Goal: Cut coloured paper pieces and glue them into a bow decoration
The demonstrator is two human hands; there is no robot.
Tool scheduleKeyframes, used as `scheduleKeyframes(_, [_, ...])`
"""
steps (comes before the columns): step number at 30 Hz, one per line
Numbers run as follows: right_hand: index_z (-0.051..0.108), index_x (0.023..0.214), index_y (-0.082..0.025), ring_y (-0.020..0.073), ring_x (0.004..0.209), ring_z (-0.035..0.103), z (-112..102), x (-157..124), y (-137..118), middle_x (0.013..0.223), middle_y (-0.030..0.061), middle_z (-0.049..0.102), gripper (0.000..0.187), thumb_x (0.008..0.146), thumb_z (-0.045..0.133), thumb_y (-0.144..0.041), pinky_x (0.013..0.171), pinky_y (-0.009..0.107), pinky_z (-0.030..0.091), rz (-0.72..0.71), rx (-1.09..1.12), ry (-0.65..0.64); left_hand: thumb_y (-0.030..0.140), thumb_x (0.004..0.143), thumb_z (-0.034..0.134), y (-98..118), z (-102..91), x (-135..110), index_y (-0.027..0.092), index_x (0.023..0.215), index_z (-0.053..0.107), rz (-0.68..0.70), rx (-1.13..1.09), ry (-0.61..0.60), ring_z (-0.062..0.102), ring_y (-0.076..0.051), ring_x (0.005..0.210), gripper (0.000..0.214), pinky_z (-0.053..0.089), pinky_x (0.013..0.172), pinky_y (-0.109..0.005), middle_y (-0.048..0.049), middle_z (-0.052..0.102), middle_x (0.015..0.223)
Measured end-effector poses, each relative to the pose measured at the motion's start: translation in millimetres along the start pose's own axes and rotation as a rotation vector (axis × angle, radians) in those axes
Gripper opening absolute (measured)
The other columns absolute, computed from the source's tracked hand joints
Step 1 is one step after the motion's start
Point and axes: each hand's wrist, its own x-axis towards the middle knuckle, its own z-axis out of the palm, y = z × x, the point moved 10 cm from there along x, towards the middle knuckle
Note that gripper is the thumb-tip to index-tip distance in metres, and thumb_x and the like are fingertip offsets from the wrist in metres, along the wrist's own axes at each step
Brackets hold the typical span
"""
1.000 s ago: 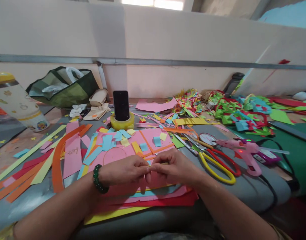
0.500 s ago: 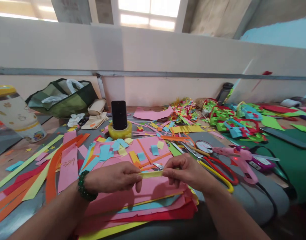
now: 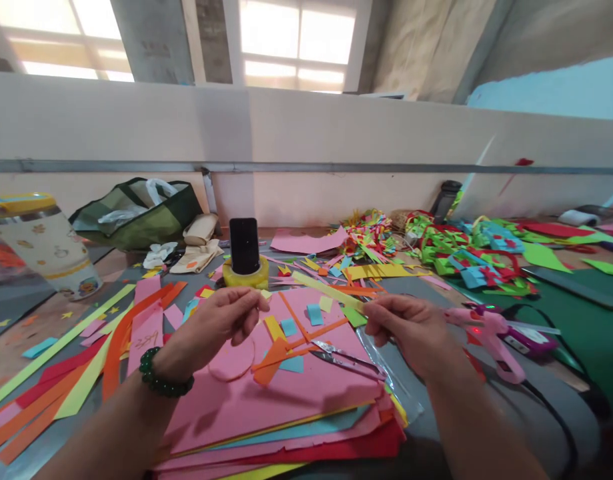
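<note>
Between the thumb and fingers of my right hand (image 3: 393, 323), a pale yellow paper strip (image 3: 326, 287) is pinched at one end; its free end points up and left. My left hand (image 3: 229, 320), with a green bead bracelet at the wrist, hovers over the sheets with its fingertips pressed together and nothing visible in them. Below both hands lies a stack of coloured sheets, a pink sheet (image 3: 286, 417) on top. Small scissors (image 3: 343, 360) rest on that sheet, beside orange scraps (image 3: 270, 363) and small blue and yellow pieces.
A phone (image 3: 245, 247) stands on a yellow tape roll (image 3: 246, 273). At right lies a pink glue gun (image 3: 493, 340) with its cord. Long paper strips (image 3: 81, 367) and a tumbler (image 3: 49, 247) are at left. Behind are a green bag (image 3: 136, 213) and heaped paper pieces (image 3: 466, 247).
The yellow strip, held between both hands before, is now in my right hand only. My hands have moved apart and up. The small scissors and orange scraps on the pink sheet now show fully.
</note>
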Motion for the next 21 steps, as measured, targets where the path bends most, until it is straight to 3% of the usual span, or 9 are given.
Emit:
scheduleKeyframes(3, [0.068,0.065,-0.016,0.0076,0.041,0.055,22,-8,0,0.052,-0.0006,0.063,0.028,0.066,0.075,-0.043,0.041,0.017,0.047,-0.003,0.064,0.018,0.042,0.079,0.063,-10,20.1,1,0.016,0.097,0.063,0.012,-0.148,-0.006,0.049,-0.006,0.054,0.032,0.04,0.051,-0.017,0.0026,0.055,0.065])
scheduleKeyframes(6, [0.068,0.067,-0.014,0.0081,0.045,0.057,64,-17,6,0.055,0.0002,0.064,0.03,0.07,0.072,-0.043,0.045,0.018,0.049,0.019,0.066,-0.09,0.038,0.076,0.067,-24,42.1,1,0.012,0.073,0.065,0.022,-0.232,0.005,0.051,-0.007,0.056,0.027,0.044,0.058,-0.019,0.0005,0.057,0.063])
scheduleKeyframes(9, [0.067,0.067,-0.013,0.0074,0.046,0.057,85,-20,11,0.056,-0.0002,0.064,0.031,0.072,0.069,-0.043,0.046,0.017,0.049,0.017,0.057,-0.141,0.039,0.076,0.067,-35,47.3,-1,0.011,0.065,0.065,0.002,-0.297,0.06,0.051,-0.007,0.055,0.03,0.045,0.059,-0.02,-0.0004,0.056,0.059])
scheduleKeyframes(16, [0.065,0.068,-0.012,0.0073,0.043,0.056,80,-19,26,0.052,-0.0007,0.063,0.035,0.07,0.07,-0.046,0.045,0.018,0.047,0.141,0.061,-0.187,0.037,0.072,0.071,-32,28.1,-2,0.011,0.068,0.066,-0.004,-0.256,0.19,0.054,-0.008,0.055,0.027,0.046,0.058,-0.019,-0.0014,0.06,0.059])
scheduleKeyframes(21, [0.063,0.065,-0.013,0.0077,0.043,0.056,83,-16,29,0.052,-0.0016,0.062,0.037,0.068,0.069,-0.049,0.045,0.019,0.046,0.13,0.063,-0.213,0.038,0.074,0.069,-39,42.2,0,0.011,0.063,0.065,-0.036,-0.252,0.093,0.056,-0.009,0.054,0.029,0.048,0.058,-0.021,-0.0009,0.06,0.06])
